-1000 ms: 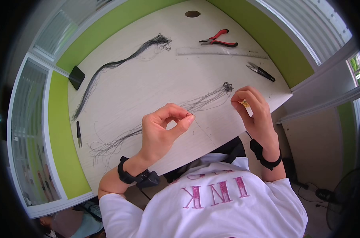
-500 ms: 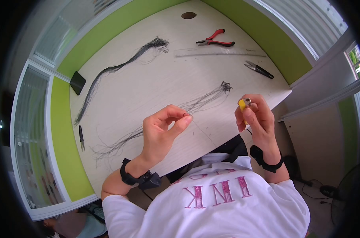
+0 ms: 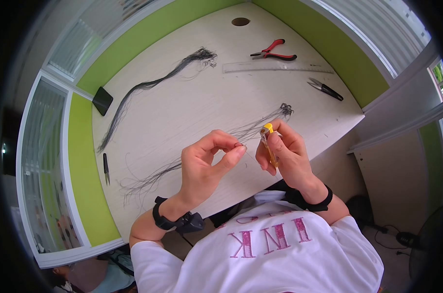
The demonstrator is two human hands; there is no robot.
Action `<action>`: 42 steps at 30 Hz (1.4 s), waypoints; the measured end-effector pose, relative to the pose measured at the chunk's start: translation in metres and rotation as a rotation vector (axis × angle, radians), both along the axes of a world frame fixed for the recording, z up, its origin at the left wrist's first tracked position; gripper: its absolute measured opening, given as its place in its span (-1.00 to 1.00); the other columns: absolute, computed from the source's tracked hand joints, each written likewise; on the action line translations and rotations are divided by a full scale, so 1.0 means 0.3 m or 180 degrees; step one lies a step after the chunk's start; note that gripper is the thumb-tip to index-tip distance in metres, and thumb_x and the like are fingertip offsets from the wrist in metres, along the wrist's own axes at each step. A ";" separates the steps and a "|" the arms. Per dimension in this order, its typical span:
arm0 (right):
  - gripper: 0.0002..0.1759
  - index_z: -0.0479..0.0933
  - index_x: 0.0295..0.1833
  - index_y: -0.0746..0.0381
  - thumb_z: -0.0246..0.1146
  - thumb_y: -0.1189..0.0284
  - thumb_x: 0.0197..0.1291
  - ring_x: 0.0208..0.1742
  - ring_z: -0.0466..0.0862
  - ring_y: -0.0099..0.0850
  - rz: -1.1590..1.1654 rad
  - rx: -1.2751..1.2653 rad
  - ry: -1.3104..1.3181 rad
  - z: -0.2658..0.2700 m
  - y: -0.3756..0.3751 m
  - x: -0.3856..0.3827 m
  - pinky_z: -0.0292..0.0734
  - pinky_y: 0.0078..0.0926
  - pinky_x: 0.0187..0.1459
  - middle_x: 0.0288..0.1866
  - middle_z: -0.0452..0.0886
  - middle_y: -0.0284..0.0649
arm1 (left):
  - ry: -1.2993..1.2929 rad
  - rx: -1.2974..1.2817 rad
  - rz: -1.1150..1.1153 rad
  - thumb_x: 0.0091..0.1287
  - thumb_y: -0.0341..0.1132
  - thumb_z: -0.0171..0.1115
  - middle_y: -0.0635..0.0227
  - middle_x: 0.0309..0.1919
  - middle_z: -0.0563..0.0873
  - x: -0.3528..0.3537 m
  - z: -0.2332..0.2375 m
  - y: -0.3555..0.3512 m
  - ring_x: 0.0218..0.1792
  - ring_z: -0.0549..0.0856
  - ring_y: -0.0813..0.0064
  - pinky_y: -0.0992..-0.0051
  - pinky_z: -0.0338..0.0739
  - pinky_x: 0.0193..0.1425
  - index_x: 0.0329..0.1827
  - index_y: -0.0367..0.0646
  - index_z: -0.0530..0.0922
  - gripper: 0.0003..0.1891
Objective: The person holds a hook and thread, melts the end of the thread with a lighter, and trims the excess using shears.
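My left hand [image 3: 202, 168] is closed in a pinch, thumb against forefinger, on a thin dark cord [image 3: 239, 144] whose small loop shows at the fingertips. A fine tail of it hangs down to the right. My right hand [image 3: 294, 158] is wrapped round a yellow lighter [image 3: 267, 130], held upright with its metal top upward, a short gap to the right of the cord. No flame is visible. Behind both hands lies a bundle of dark cords [image 3: 155, 174] on the table, with looped ends [image 3: 286, 109] at its upper right.
A second cord bundle [image 3: 146, 85] curves across the back left of the table. Red-handled pliers [image 3: 275, 50], a clear ruler [image 3: 277, 67] and black thread snips [image 3: 326, 89] lie at the back right. Another pair of snips [image 3: 106, 168] and a black flat object [image 3: 103, 101] are at the left.
My right hand has moved left with the lighter, close to my left hand. My left hand still pinches the cord, and the whole view has shifted slightly.
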State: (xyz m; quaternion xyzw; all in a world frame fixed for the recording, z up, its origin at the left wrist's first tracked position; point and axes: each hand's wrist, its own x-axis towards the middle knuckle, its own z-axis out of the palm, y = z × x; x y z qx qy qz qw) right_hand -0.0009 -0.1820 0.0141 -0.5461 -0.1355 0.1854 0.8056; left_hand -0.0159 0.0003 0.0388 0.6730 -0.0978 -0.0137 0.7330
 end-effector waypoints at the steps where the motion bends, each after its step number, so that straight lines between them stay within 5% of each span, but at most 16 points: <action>1: -0.54 0.38 -0.24 0.22 -0.13 0.04 0.43 -0.59 0.22 -0.68 -0.0371 -0.0053 -0.0204 -0.012 0.016 0.005 0.13 -0.66 -0.50 -0.61 0.33 -0.41 | 0.0003 0.0028 -0.0006 0.19 -0.53 0.26 0.35 -0.34 0.64 0.001 -0.001 0.001 -0.29 0.57 0.64 0.61 0.45 -0.12 -0.31 -0.30 0.59 -0.95; 5: -0.37 0.33 -0.61 0.19 -0.07 -0.08 0.35 -0.60 0.10 -0.68 -0.0405 0.0013 0.0270 -0.038 0.020 0.005 -0.03 -0.66 -0.54 -0.67 0.23 -0.46 | 0.0108 0.0101 0.0004 0.20 -0.52 0.25 0.36 -0.36 0.64 0.005 -0.008 0.001 -0.30 0.56 0.65 0.62 0.44 -0.13 -0.33 -0.30 0.59 -0.97; 8: -0.41 0.24 -0.65 0.16 -0.04 -0.01 0.35 -0.61 0.10 -0.67 -0.0500 -0.0067 0.0761 0.001 0.040 0.007 -0.01 -0.64 -0.55 -0.70 0.21 -0.46 | 0.0147 0.0055 -0.0048 0.21 -0.52 0.24 0.37 -0.37 0.63 0.005 -0.007 0.003 -0.31 0.55 0.66 0.62 0.43 -0.14 -0.33 -0.30 0.59 -0.97; 17: -0.55 0.20 -0.62 0.15 -0.02 0.20 0.31 -0.62 0.13 -0.67 -0.0524 0.0173 0.0775 -0.015 0.059 -0.011 0.02 -0.65 -0.58 -0.66 0.26 -0.42 | 0.0283 0.0040 -0.0141 0.21 -0.50 0.25 0.38 -0.38 0.62 0.007 -0.001 0.006 -0.30 0.55 0.67 0.63 0.44 -0.13 -0.34 -0.31 0.58 -0.95; 36: -0.53 0.32 -0.59 0.23 0.05 0.18 0.32 -0.54 0.26 -0.67 -0.0412 -0.0004 0.0833 -0.014 0.063 -0.009 0.15 -0.70 -0.51 -0.62 0.29 -0.43 | 0.0245 0.0155 -0.0322 0.20 -0.50 0.25 0.35 -0.36 0.64 0.005 -0.006 0.010 -0.26 0.57 0.64 0.59 0.43 -0.07 -0.33 -0.31 0.60 -0.95; 39: -0.53 0.41 -0.52 0.27 0.09 0.13 0.30 -0.44 0.35 -0.65 -0.0550 0.0160 0.0608 -0.003 0.054 -0.008 0.24 -0.72 -0.41 -0.51 0.40 -0.40 | 0.0295 0.0181 -0.0343 0.20 -0.49 0.25 0.35 -0.35 0.64 0.005 -0.003 0.012 -0.24 0.57 0.64 0.59 0.43 -0.05 -0.33 -0.31 0.60 -0.94; 42: -0.66 0.51 -0.38 0.31 0.19 0.23 0.26 -0.30 0.43 -0.61 -0.0724 0.0436 -0.0586 -0.028 0.059 -0.009 0.32 -0.70 -0.28 -0.36 0.47 -0.37 | 0.0384 0.0114 -0.0340 0.21 -0.48 0.26 0.36 -0.34 0.65 0.007 -0.003 0.013 -0.23 0.57 0.64 0.59 0.43 -0.04 -0.31 -0.32 0.61 -0.93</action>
